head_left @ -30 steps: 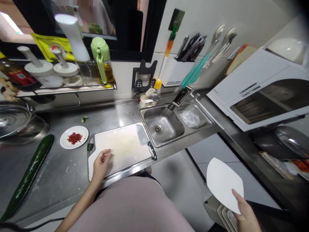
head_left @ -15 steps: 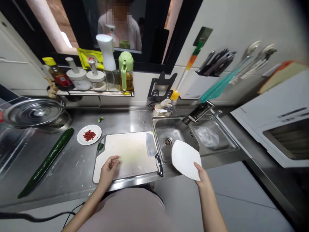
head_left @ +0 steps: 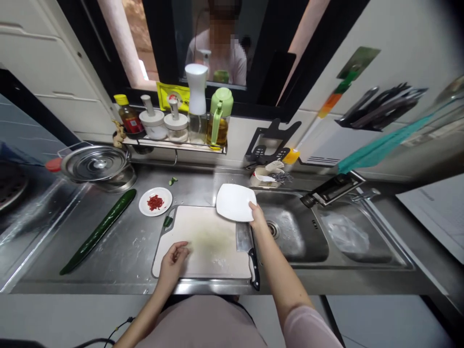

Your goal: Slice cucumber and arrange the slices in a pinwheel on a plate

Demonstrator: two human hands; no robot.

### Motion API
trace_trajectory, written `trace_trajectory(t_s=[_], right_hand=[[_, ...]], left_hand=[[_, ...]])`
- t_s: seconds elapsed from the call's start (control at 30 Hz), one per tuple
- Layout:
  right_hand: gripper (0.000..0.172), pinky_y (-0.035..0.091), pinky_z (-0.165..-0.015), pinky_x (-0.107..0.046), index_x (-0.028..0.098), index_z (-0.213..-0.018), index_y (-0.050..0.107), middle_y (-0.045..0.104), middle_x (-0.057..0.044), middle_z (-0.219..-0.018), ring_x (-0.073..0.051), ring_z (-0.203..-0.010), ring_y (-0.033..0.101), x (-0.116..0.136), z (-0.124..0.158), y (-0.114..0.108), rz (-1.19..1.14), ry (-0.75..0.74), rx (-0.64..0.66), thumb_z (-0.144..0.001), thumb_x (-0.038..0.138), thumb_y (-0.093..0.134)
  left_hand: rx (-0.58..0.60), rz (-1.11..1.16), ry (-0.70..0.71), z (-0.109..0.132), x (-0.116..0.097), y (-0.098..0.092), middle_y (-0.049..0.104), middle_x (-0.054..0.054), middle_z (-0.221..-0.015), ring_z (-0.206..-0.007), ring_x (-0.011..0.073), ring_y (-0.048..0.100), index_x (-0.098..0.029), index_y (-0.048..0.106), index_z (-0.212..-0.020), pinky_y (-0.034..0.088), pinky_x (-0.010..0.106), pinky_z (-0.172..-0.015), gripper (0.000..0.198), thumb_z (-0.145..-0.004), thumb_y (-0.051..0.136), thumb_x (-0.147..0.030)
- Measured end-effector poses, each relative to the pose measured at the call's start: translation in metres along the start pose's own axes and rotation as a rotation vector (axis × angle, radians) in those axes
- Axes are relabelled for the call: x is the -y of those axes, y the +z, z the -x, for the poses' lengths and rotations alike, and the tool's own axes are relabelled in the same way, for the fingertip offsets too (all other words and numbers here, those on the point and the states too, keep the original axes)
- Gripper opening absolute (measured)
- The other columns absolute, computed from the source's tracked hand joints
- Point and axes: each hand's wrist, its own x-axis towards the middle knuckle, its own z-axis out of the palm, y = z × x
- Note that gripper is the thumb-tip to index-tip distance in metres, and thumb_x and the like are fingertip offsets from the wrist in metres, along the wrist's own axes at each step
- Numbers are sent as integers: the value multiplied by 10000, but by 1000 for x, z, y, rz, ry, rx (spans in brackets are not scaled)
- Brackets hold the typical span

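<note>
My right hand (head_left: 256, 215) grips the right edge of a white square plate (head_left: 235, 202), held over the back right corner of the cutting board (head_left: 203, 266). Loosely curled, my left hand (head_left: 175, 258) is over the board's left part; whether its fingertips pinch anything is too small to tell. A knife (head_left: 253, 268) lies along the board's right side, its blade partly under the plate's near edge in view. A small dark green cucumber end (head_left: 167, 221) sits at the board's upper left. Behind it stands a round white plate (head_left: 145, 208) with chopped red bits (head_left: 155, 202).
A long cucumber (head_left: 97, 232) lies on the steel counter at left, near a lidded pot (head_left: 116, 181). The sink (head_left: 300, 241) is at right. Bottles and jars fill a wall shelf (head_left: 170, 142); small green scraps (head_left: 173, 181) lie behind the board.
My right hand has carried the white square plate from over the sink's front edge leftward and back, to above the board. My left hand stays over the board. The view has shifted.
</note>
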Motion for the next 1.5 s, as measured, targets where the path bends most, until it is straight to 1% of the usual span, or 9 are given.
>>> trace_trajectory(t_s=[0.1,0.2,0.43,0.7,0.9,1.03,1.23,1.43,1.5], right_hand=[[255,582,-698,-333,172,-983,572,697,3,-723,-179,-701,677,-7,-18,35,32,-18,9,-745,189,661],[238,575,-684,-304,169,-978,566,682,12,-706,-163,-681,669,-12,-30,59,64,-15,23,-753,159,640],[261,566,-665,-275,163,-1012,565,671,27,-690,-140,-645,653,-19,-42,86,98,-23,36,-757,137,615],[223,563,-659,-259,173,-979,571,687,20,-717,-135,-650,653,-28,-45,97,131,-37,73,-761,175,620],[273,562,-676,-264,168,-1038,561,706,4,-782,-136,-688,661,-34,-47,101,183,-53,64,-771,200,608],[295,556,-704,-270,143,-1073,578,719,-32,-873,-138,-713,660,-34,-47,102,401,-147,23,-785,209,570],[323,510,-829,-267,113,-1055,626,701,-107,-1065,-193,-941,649,-26,-47,99,656,-235,-11,-752,220,595],[248,462,-895,-330,111,-835,689,708,-176,-984,-315,-1085,603,-4,-51,92,933,-255,-7,-651,276,714],[290,471,-865,-337,99,-838,698,701,-207,-973,-328,-1065,617,3,-52,92,1151,-258,12,-688,346,708]], left_hand=[[-17,24,-10,-2,0,1,669,25,-735,-737,158,635,-168,647,-978,485,269,-721,438,-697,678,-503],[-32,32,-16,-3,-1,1,673,29,-733,-731,160,635,-167,651,-976,487,270,-712,436,-694,682,-499],[-63,40,-43,-4,0,-5,670,23,-734,-738,158,633,-170,655,-956,484,269,-726,443,-676,691,-512],[-82,53,-62,-6,-4,-8,654,18,-717,-734,156,622,-167,643,-955,455,256,-706,452,-675,685,-520],[-122,49,-70,-8,-6,-17,650,17,-720,-739,153,606,-172,644,-957,447,255,-707,443,-679,677,-516],[-136,72,-77,-9,-5,-21,641,12,-721,-727,143,592,-171,637,-960,438,248,-707,436,-679,679,-502],[-160,57,-65,-10,-6,-25,641,16,-720,-722,146,589,-170,636,-968,434,249,-694,446,-694,661,-521],[-190,72,-52,-16,-7,-27,641,16,-713,-697,141,582,-170,637,-961,427,242,-671,453,-683,660,-526],[-204,93,-44,-20,-5,-26,631,8,-692,-673,134,575,-168,639,-945,420,238,-656,439,-676,668,-514]])
